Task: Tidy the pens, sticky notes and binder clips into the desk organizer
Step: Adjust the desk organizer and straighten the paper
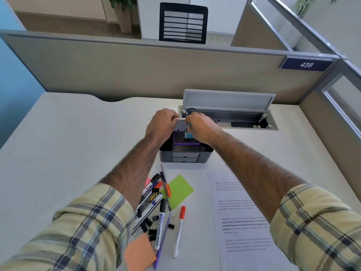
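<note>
- Organizer (185, 153): dark, two small drawers in its near face, standing on the desk (78, 143). Both forearms reach out to it, sleeves rolled back.
- Left hand (162, 124): over the organizer's far-left corner, knuckles up, fingers curled down at the back rim. View poor here; cannot tell whether they grip the rim or only rest on it.
- Right hand (199, 128): over the far-right part of the organizer, wrist bent down, fingertips pinched round a teal clip (188, 135).
- Teal clip hangs just above the purple notes (185, 140), which sit in the organizer's middle compartment.
- Pens (156, 200): loose heap on the desk just nearer than the organizer, markers among them; a red marker (179, 229) lies at the heap's right edge.
- Black clips (152, 225): scattered in the near part of that heap.
- Green note (179, 190): flat, nearer than the organizer, partly under a pen. Orange note (139, 251): nearest, beyond the heap.
- Printed sheet (244, 222): nearer than and right of the organizer.
- Open cable hatch (228, 116): just behind the organizer, to the right.
</note>
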Action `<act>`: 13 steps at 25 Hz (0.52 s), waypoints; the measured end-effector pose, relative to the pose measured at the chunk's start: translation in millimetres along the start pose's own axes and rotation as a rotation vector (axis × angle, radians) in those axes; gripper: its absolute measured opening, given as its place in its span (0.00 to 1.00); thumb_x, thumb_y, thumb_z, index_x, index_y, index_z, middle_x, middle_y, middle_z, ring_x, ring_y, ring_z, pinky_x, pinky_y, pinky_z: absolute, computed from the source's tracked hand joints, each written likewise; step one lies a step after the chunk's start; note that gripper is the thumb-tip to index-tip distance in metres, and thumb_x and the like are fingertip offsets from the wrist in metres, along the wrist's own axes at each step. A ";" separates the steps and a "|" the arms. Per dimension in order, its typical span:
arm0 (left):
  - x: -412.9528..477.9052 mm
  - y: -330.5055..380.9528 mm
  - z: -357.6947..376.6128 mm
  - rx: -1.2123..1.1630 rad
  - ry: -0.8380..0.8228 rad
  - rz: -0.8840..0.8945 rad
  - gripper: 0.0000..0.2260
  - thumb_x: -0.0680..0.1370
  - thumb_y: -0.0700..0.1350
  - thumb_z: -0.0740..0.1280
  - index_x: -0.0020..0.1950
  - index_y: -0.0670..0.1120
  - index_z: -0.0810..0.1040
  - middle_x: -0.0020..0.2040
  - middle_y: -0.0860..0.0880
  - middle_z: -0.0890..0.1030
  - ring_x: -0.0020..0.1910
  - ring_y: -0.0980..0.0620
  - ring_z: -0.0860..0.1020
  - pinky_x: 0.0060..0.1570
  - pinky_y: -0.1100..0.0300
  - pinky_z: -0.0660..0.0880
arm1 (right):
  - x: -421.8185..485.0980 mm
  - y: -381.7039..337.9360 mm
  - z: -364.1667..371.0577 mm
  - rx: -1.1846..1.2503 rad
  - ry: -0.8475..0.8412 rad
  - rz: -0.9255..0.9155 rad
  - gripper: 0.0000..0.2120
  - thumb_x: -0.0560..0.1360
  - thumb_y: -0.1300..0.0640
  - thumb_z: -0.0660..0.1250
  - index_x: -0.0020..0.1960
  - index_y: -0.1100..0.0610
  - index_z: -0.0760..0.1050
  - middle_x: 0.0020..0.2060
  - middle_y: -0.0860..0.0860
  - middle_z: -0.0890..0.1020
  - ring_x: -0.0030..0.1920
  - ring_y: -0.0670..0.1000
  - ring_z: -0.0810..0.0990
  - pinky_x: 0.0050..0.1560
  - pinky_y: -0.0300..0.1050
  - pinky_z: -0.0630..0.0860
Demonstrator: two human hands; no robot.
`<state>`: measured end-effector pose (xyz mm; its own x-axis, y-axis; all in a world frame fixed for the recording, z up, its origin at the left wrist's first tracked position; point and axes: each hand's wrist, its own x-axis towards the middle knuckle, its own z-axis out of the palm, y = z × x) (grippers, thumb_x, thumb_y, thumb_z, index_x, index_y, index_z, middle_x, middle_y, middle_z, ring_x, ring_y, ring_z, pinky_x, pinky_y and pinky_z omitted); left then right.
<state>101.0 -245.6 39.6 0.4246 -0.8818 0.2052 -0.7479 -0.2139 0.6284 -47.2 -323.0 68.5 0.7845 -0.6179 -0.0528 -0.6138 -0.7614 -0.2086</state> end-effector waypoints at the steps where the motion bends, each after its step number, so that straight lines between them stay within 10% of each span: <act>1: 0.0 -0.3 -0.1 -0.003 -0.002 0.002 0.10 0.80 0.44 0.66 0.57 0.45 0.84 0.53 0.48 0.85 0.47 0.54 0.80 0.46 0.61 0.72 | 0.4 -1.9 0.1 -0.003 0.000 -0.001 0.13 0.77 0.68 0.67 0.60 0.59 0.79 0.55 0.55 0.80 0.48 0.51 0.77 0.49 0.46 0.78; 13: -2.3 1.4 -0.6 -0.018 -0.009 -0.003 0.09 0.80 0.43 0.66 0.55 0.46 0.85 0.51 0.49 0.85 0.47 0.53 0.80 0.47 0.59 0.75 | -1.3 -8.0 2.8 -0.068 0.002 0.010 0.14 0.76 0.69 0.66 0.60 0.60 0.77 0.55 0.57 0.80 0.52 0.57 0.81 0.52 0.55 0.81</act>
<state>99.2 -243.6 40.5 0.4224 -0.8849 0.1964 -0.7374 -0.2095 0.6421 -43.1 -315.5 67.5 0.7782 -0.6258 -0.0529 -0.6262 -0.7667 -0.1417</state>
